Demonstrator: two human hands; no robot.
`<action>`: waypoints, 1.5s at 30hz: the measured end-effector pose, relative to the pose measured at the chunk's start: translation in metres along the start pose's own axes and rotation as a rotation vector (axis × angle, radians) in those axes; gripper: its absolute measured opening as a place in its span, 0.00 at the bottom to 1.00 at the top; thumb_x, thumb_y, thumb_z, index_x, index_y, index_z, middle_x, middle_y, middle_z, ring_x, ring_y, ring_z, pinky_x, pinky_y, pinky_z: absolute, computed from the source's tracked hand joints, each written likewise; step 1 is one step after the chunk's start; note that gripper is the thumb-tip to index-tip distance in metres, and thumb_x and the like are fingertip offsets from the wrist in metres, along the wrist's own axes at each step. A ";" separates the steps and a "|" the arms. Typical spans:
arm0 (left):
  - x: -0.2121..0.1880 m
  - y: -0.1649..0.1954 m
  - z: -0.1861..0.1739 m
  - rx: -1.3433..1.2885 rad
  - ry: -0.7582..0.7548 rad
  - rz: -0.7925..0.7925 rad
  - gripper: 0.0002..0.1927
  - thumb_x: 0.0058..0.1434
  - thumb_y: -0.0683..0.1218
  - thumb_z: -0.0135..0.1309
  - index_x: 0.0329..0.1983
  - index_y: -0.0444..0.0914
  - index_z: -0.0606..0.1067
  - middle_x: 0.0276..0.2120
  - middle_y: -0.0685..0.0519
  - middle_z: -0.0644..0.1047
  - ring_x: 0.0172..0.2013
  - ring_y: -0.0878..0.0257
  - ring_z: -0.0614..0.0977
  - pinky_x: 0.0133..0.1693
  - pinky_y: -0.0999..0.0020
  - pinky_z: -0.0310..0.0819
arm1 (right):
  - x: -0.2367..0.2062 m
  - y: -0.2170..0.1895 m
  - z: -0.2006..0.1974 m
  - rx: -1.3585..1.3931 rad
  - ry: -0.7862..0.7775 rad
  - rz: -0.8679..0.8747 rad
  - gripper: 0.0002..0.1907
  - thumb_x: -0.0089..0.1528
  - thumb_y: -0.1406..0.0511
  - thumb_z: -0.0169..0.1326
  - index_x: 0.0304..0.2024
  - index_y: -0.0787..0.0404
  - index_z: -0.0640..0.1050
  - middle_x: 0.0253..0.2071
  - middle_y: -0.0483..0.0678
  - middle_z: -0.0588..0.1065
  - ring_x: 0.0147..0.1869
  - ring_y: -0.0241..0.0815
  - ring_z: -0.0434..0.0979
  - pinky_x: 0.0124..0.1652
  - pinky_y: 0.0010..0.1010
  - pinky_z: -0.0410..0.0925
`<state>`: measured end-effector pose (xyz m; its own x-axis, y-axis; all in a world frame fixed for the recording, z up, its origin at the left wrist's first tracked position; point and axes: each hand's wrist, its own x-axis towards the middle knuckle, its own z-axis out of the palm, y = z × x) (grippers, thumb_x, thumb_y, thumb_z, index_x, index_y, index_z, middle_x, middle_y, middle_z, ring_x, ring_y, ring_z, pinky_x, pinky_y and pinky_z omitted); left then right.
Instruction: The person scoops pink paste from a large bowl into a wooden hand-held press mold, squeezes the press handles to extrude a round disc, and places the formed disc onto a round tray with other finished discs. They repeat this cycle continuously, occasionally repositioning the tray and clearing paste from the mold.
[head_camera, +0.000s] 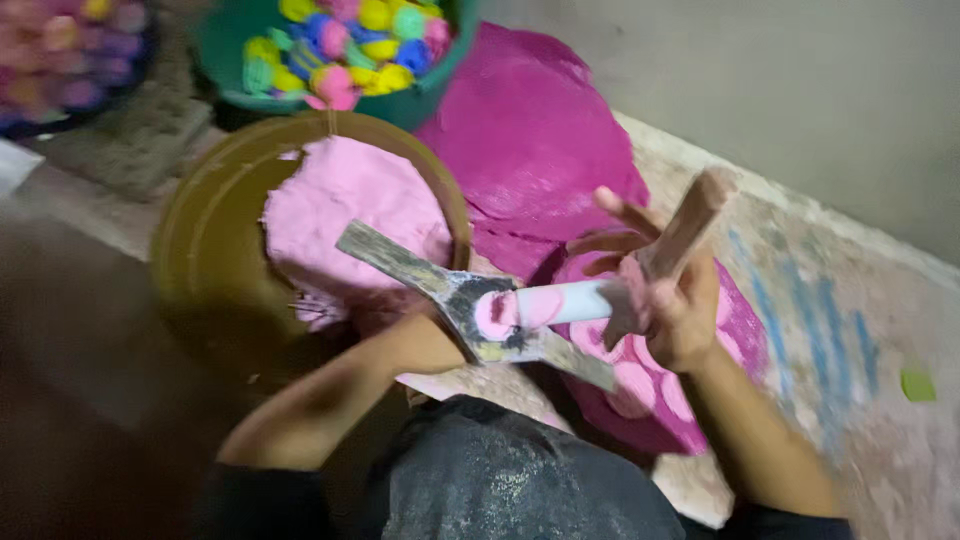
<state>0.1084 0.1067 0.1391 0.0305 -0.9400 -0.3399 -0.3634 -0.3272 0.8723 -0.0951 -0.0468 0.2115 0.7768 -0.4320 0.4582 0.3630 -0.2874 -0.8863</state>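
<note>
Pale pink dough (350, 205) in an olive-brown bowl (205, 250); magenta cloth (530, 130); multicoloured balls (345, 45).

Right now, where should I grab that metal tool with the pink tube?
Grab the wooden handle, coming from above on the right, where the right hand holds it. It juts up clear, while the flat metal blades look thin-edged and pink-smeared.

No packages, labels, signs or screens in view.
</note>
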 end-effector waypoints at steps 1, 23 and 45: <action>0.006 0.005 0.000 0.042 -0.010 0.114 0.20 0.58 0.49 0.62 0.53 0.40 0.75 0.39 0.51 0.79 0.36 0.60 0.78 0.39 0.60 0.74 | -0.009 -0.007 -0.010 -0.105 -0.038 -0.095 0.37 0.67 0.50 0.50 0.73 0.60 0.61 0.69 0.68 0.65 0.60 0.63 0.79 0.50 0.48 0.80; 0.167 0.095 0.071 -0.903 -0.611 1.094 0.46 0.63 0.63 0.66 0.78 0.47 0.58 0.70 0.52 0.64 0.71 0.61 0.66 0.73 0.58 0.64 | -0.185 -0.008 -0.187 0.247 -0.336 0.981 0.61 0.61 0.29 0.39 0.72 0.76 0.60 0.67 0.70 0.67 0.72 0.63 0.68 0.69 0.51 0.62; 0.266 -0.014 0.134 -1.926 -0.484 0.739 0.14 0.67 0.56 0.42 0.42 0.43 0.71 0.37 0.56 0.73 0.43 0.60 0.75 0.56 0.59 0.71 | -0.162 0.047 -0.153 -0.304 -0.211 1.308 0.52 0.55 0.28 0.24 0.41 0.63 0.80 0.30 0.48 0.80 0.34 0.41 0.82 0.36 0.34 0.78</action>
<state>-0.0028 -0.1257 -0.0109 0.0669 -0.9202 0.3858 0.9963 0.0406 -0.0758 -0.2826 -0.1216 0.1061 0.5354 -0.4017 -0.7429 -0.7999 0.0410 -0.5987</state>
